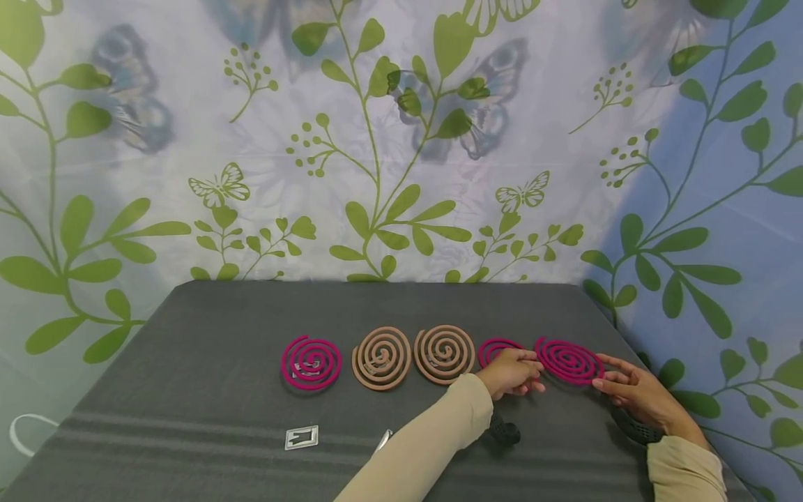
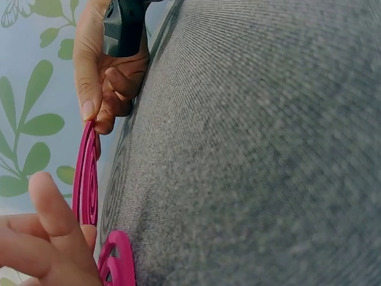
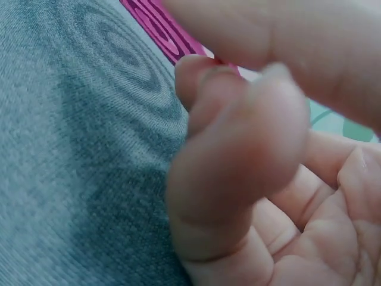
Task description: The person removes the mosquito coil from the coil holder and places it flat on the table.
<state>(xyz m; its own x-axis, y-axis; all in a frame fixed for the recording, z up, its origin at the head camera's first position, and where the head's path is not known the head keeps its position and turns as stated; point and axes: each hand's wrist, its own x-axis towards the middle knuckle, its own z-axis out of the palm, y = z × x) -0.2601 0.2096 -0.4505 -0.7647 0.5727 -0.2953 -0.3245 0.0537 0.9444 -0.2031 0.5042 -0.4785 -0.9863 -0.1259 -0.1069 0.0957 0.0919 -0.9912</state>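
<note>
In the head view my right hand [image 1: 643, 399] pinches the right rim of a pink mosquito coil [image 1: 569, 360] between thumb and fingers. That coil is held above the table, casting a spiral shadow in the right wrist view. My left hand [image 1: 511, 371] is at the coil's left edge, its fingers spread; whether they touch it is hard to tell. Partly hidden under the left hand lies a second pink coil [image 1: 495, 347]. Two brown coils [image 1: 381, 358] and another pink coil [image 1: 310, 364] continue the row to the left.
A dark grey cloth-covered table [image 1: 219, 397] stretches below a leaf-patterned curtain [image 1: 401, 139]. Nearer the front lies a flat silver metal coil stand [image 1: 302, 438]. Another shiny metal piece [image 1: 384, 439] is partly covered by the left sleeve [image 1: 426, 446].
</note>
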